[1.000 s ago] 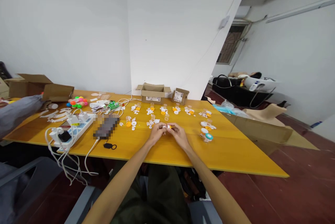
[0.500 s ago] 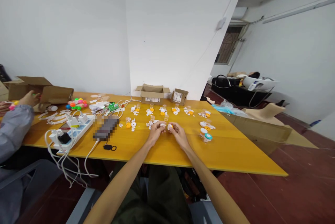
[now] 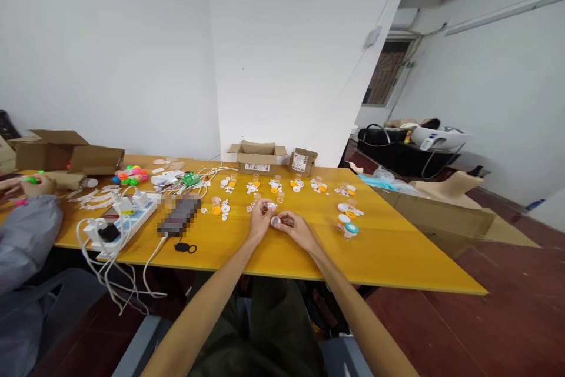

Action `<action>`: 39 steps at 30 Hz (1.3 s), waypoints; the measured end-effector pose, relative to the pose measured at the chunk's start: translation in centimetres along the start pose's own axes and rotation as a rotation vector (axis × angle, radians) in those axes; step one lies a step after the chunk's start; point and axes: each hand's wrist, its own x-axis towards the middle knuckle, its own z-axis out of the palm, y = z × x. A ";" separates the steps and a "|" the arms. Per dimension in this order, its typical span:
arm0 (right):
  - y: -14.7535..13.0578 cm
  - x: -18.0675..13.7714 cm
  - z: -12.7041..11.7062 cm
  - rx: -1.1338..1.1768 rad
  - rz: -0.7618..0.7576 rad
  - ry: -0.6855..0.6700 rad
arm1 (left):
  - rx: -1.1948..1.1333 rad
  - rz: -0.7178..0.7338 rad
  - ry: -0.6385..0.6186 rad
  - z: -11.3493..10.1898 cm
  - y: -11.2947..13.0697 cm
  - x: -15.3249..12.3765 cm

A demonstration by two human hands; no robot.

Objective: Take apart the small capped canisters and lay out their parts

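My left hand (image 3: 258,216) and my right hand (image 3: 293,226) meet over the middle of the yellow table (image 3: 388,259). The right hand's fingers are closed round a small round white part (image 3: 276,221). The left hand is curled beside it, fingertips near small white pieces (image 3: 270,206); I cannot make out what it holds. Several groups of small white and orange parts (image 3: 276,185) lie in rows beyond the hands. A small jar with a teal lid (image 3: 351,229) stands to the right.
A white power strip (image 3: 128,215) with plugs and dangling cables lies left, a blurred dark device (image 3: 179,214) beside it. Cardboard boxes (image 3: 258,157) stand along the wall. Another person's grey sleeve (image 3: 26,236) and hand are at far left, near coloured balls (image 3: 130,174).
My hands have drawn slightly toward me and the right hand has turned the white part so its round face shows. The other person's hand at far left has dropped lower.
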 end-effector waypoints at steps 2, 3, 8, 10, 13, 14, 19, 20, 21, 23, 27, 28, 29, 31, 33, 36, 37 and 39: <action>-0.2 0.0 0.2 -0.010 -0.007 -0.017 | 0.026 0.021 -0.006 0.0 0.2 0.0; -0.2 0.0 0.2 -0.023 -0.013 -0.022 | 0.036 0.031 -0.009 0.0 0.3 0.0; -0.3 0.0 0.3 -0.043 -0.037 -0.003 | 0.064 0.055 -0.037 0.1 0.9 -0.1; -0.2 0.0 0.1 -0.027 -0.055 0.054 | 0.078 0.059 -0.051 0.2 1.2 -0.2; -0.1 0.1 -0.2 -0.033 -0.085 0.142 | 0.098 0.055 -0.071 0.3 1.5 -0.4; -0.1 0.1 -0.3 -0.047 -0.090 0.154 | 0.103 0.051 -0.076 0.3 1.5 -0.4; 0.1 0.2 -0.5 -0.122 -0.094 0.154 | 0.112 0.023 -0.125 0.5 1.2 -0.5; 0.1 0.2 -0.6 -0.120 -0.090 0.160 | 0.111 0.018 -0.139 0.5 1.2 -0.4; 0.1 0.2 -0.6 -0.116 -0.083 0.169 | 0.109 0.016 -0.151 0.5 1.1 -0.4; 0.2 0.3 -0.6 -0.116 -0.071 0.190 | 0.101 0.025 -0.169 0.5 1.1 -0.5; 0.2 0.3 -0.6 -0.142 -0.077 0.200 | 0.083 0.023 -0.181 0.5 1.3 -0.5; 0.2 0.3 -0.6 -0.146 -0.085 0.192 | 0.077 0.015 -0.178 0.4 1.3 -0.6; 0.2 0.3 -0.6 -0.148 -0.093 0.184 | 0.072 0.005 -0.175 0.4 1.3 -0.5; 0.3 0.3 -0.6 -0.152 -0.101 0.173 | 0.065 -0.010 -0.174 0.5 1.3 -0.5; 0.3 0.4 -0.6 -0.159 -0.106 0.170 | 0.066 -0.017 -0.183 0.5 1.2 -0.5; 0.4 0.4 -0.6 -0.174 -0.114 0.169 | 0.062 -0.022 -0.217 0.5 1.3 -0.5; 0.4 0.4 -0.5 -0.175 -0.112 0.167 | 0.057 -0.026 -0.230 0.5 1.3 -0.6; 0.4 0.4 -0.5 -0.168 -0.099 0.159 | 0.051 -0.038 -0.254 0.4 1.5 -0.7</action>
